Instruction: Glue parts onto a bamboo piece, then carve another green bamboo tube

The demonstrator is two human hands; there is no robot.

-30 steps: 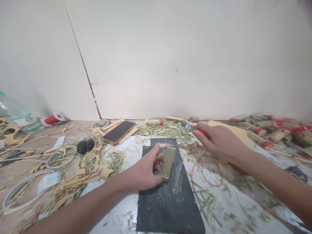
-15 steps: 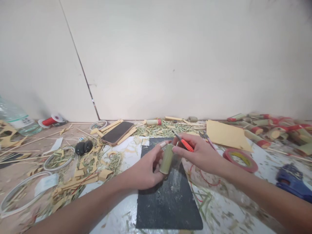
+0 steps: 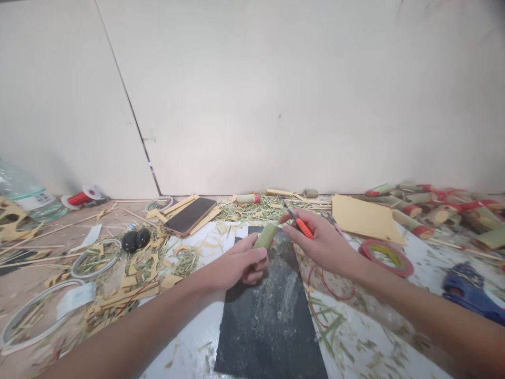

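Note:
My left hand (image 3: 240,265) is closed round a short green bamboo tube (image 3: 265,235), holding it tilted over the far end of a black cutting mat (image 3: 272,321). My right hand (image 3: 320,239) grips a red-handled knife (image 3: 300,224), its blade end pointing up and left close to the tube's top. Both hands meet just above the mat, which is dusted with green shavings.
A phone (image 3: 191,214), two black stones (image 3: 135,239), wire rings and bamboo scraps lie left. A red tape roll (image 3: 386,256), tan card (image 3: 365,218), a blue tool (image 3: 469,295) and a pile of red-banded bamboo tubes (image 3: 430,205) are right. A water bottle (image 3: 23,195) stands far left.
My right hand picked up the red-handled knife at the far right of the mat and brought it to the tube. My left hand tipped the tube and shifted it slightly farther away.

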